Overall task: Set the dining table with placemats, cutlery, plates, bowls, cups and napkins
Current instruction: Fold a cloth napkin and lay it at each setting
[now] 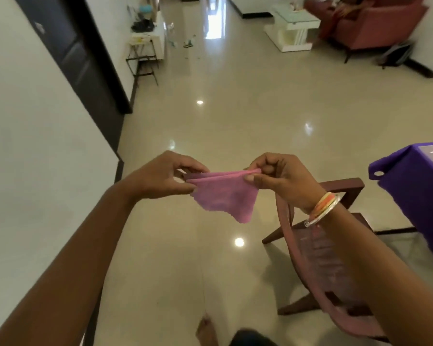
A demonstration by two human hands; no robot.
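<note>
We hold the pink napkin [225,196] stretched in the air above the floor [235,116], left hand [165,176] and right hand [283,181] each pinching a top corner, beside the purple-covered bench [410,186].

A glossy beige tile floor [235,108] carries a wooden chair [348,186] at the right, a bare foot [205,330] at the bottom, and farther off a wire stand [141,58], a low white table [290,28] and a red armchair [370,26]. A desk corner under a purple cloth [410,183] stands just beside the chair.

Both hands pinching pink napkin [225,196], wooden chair [335,245] beside
</note>
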